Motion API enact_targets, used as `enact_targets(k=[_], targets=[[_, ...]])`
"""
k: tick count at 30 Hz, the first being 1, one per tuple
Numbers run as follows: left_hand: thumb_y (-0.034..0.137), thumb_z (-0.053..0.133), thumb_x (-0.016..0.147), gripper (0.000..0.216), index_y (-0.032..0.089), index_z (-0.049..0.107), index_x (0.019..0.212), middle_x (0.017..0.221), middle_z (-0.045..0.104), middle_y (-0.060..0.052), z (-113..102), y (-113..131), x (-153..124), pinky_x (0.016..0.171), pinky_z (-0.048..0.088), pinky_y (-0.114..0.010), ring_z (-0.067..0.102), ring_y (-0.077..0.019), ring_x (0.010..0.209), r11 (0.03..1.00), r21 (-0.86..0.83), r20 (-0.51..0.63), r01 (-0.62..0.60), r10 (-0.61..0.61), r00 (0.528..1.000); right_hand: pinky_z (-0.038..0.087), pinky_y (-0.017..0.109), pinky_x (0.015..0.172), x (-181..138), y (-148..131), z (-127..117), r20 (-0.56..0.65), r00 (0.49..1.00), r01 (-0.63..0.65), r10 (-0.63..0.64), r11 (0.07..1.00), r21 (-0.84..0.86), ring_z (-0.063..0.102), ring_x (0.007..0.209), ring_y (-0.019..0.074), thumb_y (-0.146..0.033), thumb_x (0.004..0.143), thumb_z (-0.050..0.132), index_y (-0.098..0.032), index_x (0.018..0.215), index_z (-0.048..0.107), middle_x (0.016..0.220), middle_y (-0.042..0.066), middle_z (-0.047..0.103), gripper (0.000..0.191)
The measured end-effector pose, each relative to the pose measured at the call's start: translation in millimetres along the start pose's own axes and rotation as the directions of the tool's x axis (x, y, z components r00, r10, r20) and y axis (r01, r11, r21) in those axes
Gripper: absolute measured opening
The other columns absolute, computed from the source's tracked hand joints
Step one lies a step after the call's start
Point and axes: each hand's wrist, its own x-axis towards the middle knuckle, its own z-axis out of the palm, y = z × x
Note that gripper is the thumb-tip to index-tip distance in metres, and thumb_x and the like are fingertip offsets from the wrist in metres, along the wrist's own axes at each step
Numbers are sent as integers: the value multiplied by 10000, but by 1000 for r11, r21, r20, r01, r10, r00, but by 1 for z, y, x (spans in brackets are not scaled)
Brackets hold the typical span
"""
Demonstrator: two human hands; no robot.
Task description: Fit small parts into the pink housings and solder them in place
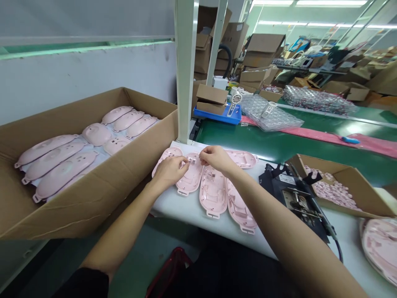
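Pink plastic housing shells (213, 192), qty 5, on white bench (181, 211), laid flat, hollows up, insides exposed. Left hand (169, 173), right hand (217, 159): fingers (201, 159) nearly closed at small metal part (191, 162) on 1 shell; hold unclear.

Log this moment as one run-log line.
Left hand: over pink plastic oblong housing shell | Right hand: fingertips by small metal part on same shell | Nearby: brown cardboard box holding more pink shells
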Motion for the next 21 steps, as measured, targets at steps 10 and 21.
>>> enact_targets(k=[10, 21], targets=[[308, 550, 928, 252, 234, 785, 982, 1085, 745, -105, 2, -12, 28, 820, 475, -353, 666, -291, 1052, 848, 524, 96, -81, 36, 995, 554, 323, 775, 49, -1, 36, 22, 988, -122, 151, 871, -476, 648, 708, 138, -495, 957, 640, -154, 745, 650, 706, -6, 660, 402], [310, 545, 944, 248, 230, 770, 1014, 1056, 732, -104, 7, -16, 29, 764, 470, -330, 667, -284, 1031, 776, 619, 141, -124, 46, 989, 496, 350, 748, 43, -7, 40, -76, 997, -74, 30, 732, -677, 673, 855, 264, -359, 894, 582, -151, 835, 729, 870, 142, 714, 262]])
